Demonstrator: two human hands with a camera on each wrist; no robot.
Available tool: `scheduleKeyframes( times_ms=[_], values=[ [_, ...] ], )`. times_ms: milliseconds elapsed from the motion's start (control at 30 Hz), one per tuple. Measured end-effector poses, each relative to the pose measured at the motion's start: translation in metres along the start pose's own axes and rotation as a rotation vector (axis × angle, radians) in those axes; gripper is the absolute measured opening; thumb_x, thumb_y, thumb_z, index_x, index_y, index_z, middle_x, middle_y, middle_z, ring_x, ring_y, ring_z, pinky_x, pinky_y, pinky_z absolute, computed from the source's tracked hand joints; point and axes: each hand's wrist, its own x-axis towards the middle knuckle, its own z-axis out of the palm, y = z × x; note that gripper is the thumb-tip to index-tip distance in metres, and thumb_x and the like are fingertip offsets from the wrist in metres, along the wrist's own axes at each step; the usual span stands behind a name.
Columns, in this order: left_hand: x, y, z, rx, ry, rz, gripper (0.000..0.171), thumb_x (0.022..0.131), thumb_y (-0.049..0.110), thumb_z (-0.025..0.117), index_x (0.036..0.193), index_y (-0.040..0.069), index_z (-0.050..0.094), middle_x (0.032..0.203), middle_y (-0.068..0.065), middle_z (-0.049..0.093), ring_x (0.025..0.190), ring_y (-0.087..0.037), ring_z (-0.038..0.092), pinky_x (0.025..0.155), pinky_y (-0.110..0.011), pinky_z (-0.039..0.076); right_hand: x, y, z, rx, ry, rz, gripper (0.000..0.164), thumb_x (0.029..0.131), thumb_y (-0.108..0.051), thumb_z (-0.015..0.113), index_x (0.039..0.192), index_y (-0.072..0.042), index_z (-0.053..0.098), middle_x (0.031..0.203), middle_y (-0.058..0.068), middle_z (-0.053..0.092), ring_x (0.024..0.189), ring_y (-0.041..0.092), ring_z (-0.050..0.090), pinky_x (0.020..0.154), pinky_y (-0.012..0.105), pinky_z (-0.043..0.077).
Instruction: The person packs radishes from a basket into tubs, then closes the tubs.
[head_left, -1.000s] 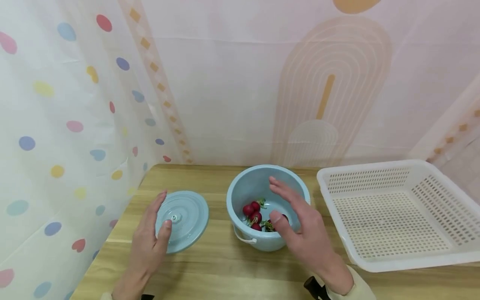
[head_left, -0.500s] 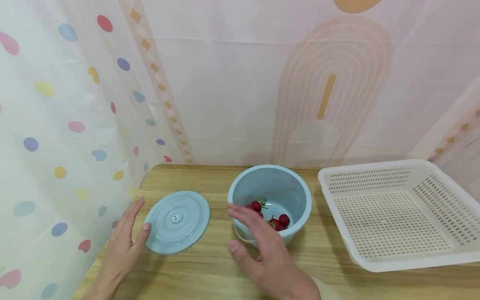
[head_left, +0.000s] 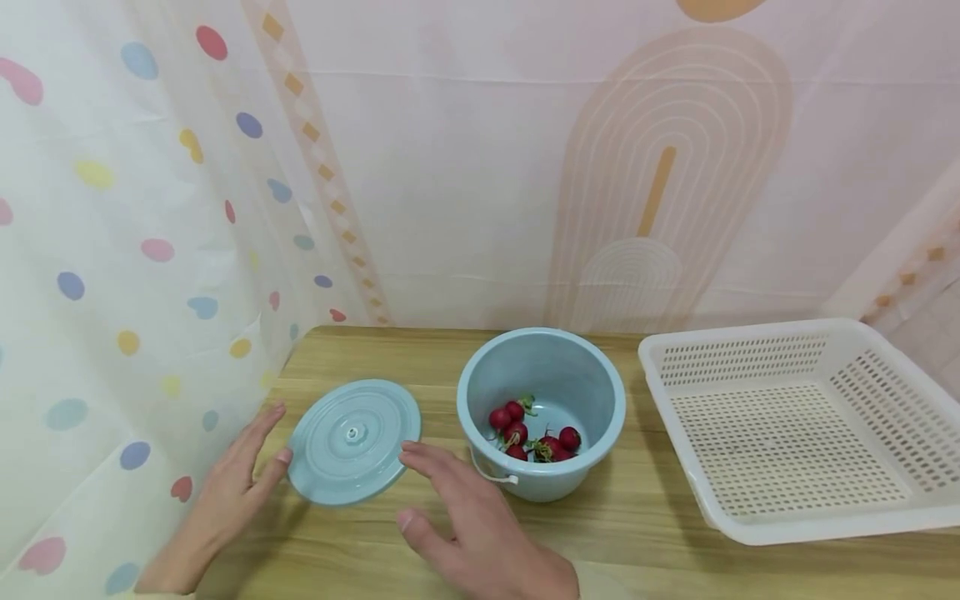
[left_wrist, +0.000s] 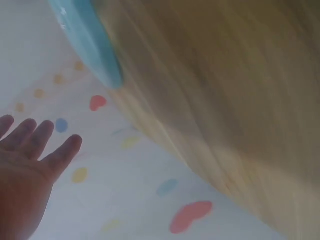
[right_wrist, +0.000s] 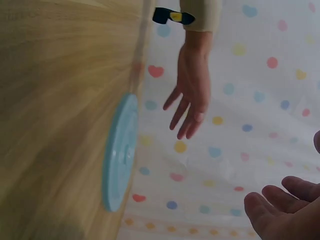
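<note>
A round light-blue lid (head_left: pixel 352 442) with a small knob lies on the wooden table; its edge also shows in the left wrist view (left_wrist: pixel 92 45). My left hand (head_left: pixel 225 496) hovers just off the lid's left edge, fingers extended and holding nothing. To the lid's lower right is my right hand (head_left: pixel 483 533), its thumb and fingers spread apart with nothing between them. Right of the lid stands a matching light-blue bucket (head_left: pixel 540 479), uncovered. Several red radishes (head_left: pixel 516 433) with bits of green stem lie at its bottom.
A white perforated plastic basket (head_left: pixel 780 450) stands to the bucket's right. Behind the wooden table (head_left: pixel 375 542) hangs a patterned cloth (head_left: pixel 450 167), which continues along the left side with coloured dots and hearts. A white handle (head_left: pixel 491 475) hangs down on the bucket's left side.
My right hand has moved left and down, from over the bucket to near the lid's lower right. My left hand has shifted left, off the lid. Lid, bucket and basket stay put.
</note>
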Motion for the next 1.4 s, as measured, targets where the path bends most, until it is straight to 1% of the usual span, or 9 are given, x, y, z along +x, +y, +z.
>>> scheduleKeyframes(
  times_ms=[200,267,333,433,500,833,1067,1233,1400],
  values=[
    [0.005,-0.017,0.000,-0.004,-0.078,-0.001,0.059,0.104,0.019,0.057,0.157,0.000,0.038,0.154,-0.033,0.042,0.138,-0.059,0.039,0.110,-0.004,0.007,0.011,0.011,0.017,0.018,-0.007,0.112,0.057,0.108,-0.045,0.046,0.157,-0.015,0.043,0.160,-0.003,0.043,0.147,0.016,0.041,0.118,0.043,0.038],
    [0.007,-0.020,-0.001,-0.015,-0.115,-0.027,0.059,0.106,0.021,0.055,0.156,-0.004,0.037,0.155,-0.035,0.040,0.138,-0.060,0.037,0.120,-0.017,0.011,0.016,0.015,0.021,0.066,-0.011,0.166,0.059,0.107,-0.046,0.047,0.157,-0.015,0.043,0.161,0.000,0.043,0.148,0.018,0.040,0.119,0.044,0.037],
    [0.009,-0.022,-0.002,-0.019,-0.158,-0.062,0.061,0.107,0.025,0.053,0.156,-0.006,0.035,0.155,-0.036,0.038,0.138,-0.061,0.035,0.126,-0.040,0.018,0.021,0.019,0.026,0.111,-0.015,0.228,0.060,0.107,-0.048,0.047,0.156,-0.015,0.043,0.161,0.002,0.043,0.148,0.018,0.039,0.120,0.044,0.036],
    [0.012,-0.023,-0.001,-0.015,-0.216,-0.115,0.064,0.107,0.031,0.052,0.155,-0.009,0.034,0.154,-0.038,0.036,0.138,-0.061,0.034,0.112,-0.072,0.027,0.028,0.025,0.034,0.153,-0.014,0.309,0.061,0.106,-0.050,0.049,0.155,-0.014,0.045,0.161,0.005,0.043,0.149,0.019,0.038,0.120,0.045,0.034],
    [0.014,-0.023,0.000,-0.008,-0.250,-0.139,0.067,0.107,0.034,0.051,0.154,-0.010,0.034,0.153,-0.039,0.036,0.138,-0.062,0.034,0.106,-0.076,0.030,0.033,0.030,0.039,0.164,-0.012,0.355,0.063,0.105,-0.051,0.049,0.155,-0.013,0.046,0.161,0.008,0.043,0.149,0.020,0.037,0.121,0.046,0.034],
    [0.026,-0.034,0.012,0.051,-0.318,-0.154,0.068,0.107,0.034,0.051,0.146,-0.020,0.038,0.146,-0.045,0.039,0.134,-0.063,0.038,0.108,-0.074,0.032,0.056,0.054,0.064,0.135,0.003,0.513,0.068,0.103,-0.048,0.051,0.152,-0.001,0.045,0.158,0.016,0.046,0.146,0.030,0.041,0.119,0.049,0.036],
    [0.029,-0.040,0.018,0.093,-0.343,-0.157,0.066,0.107,0.035,0.051,0.142,-0.021,0.043,0.141,-0.045,0.046,0.129,-0.063,0.045,0.105,-0.071,0.038,0.065,0.065,0.071,0.101,0.062,0.532,0.063,0.102,-0.039,0.057,0.147,0.005,0.050,0.145,0.017,0.058,0.136,0.031,0.053,0.113,0.047,0.044],
    [0.031,-0.036,0.018,0.104,-0.367,-0.166,0.067,0.106,0.037,0.052,0.142,-0.020,0.044,0.140,-0.043,0.049,0.128,-0.061,0.048,0.104,-0.070,0.041,0.069,0.067,0.073,0.090,0.086,0.526,0.055,0.101,-0.034,0.060,0.143,0.001,0.056,0.134,0.012,0.066,0.127,0.026,0.060,0.106,0.042,0.050],
    [0.032,-0.030,0.017,0.113,-0.390,-0.193,0.074,0.106,0.041,0.052,0.143,-0.022,0.041,0.142,-0.044,0.046,0.130,-0.061,0.046,0.105,-0.069,0.041,0.072,0.065,0.074,0.093,0.076,0.568,0.056,0.100,-0.035,0.062,0.143,0.001,0.056,0.134,0.012,0.067,0.127,0.024,0.060,0.105,0.041,0.051]
  ],
)
